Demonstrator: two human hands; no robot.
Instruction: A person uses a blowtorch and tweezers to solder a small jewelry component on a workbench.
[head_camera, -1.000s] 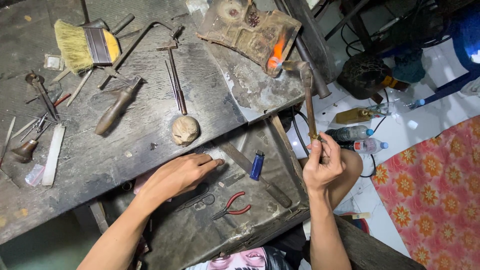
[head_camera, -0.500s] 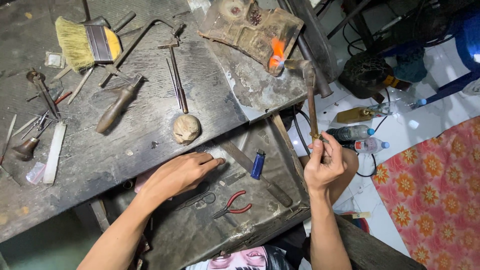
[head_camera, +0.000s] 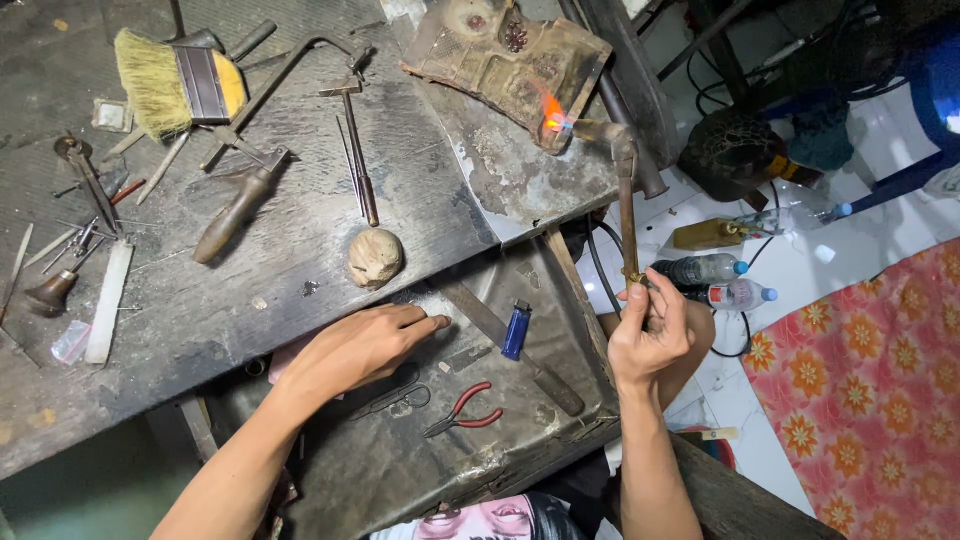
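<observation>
The torch (head_camera: 625, 200) flame has grown against the charred block (head_camera: 510, 60); right hand (head_camera: 650, 335) grips the torch, left hand (head_camera: 360, 345) rests flat, holding nothing, on the lower worktop (head_camera: 400, 470).

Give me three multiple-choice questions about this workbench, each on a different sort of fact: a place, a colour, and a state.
1. Where does the blue lighter lie?
A. in the lower tray
B. beside the brush
C. on the floor

2. What colour are the pliers' handles?
A. green
B. red
C. yellow

3. The torch in the right hand is
A. unlit
B. lying down
C. burning

Answers:
1 A, it rests in the tray near the left hand.
2 B, the grips are red.
3 C, an orange flame shows at its tip against the charred block.
</observation>
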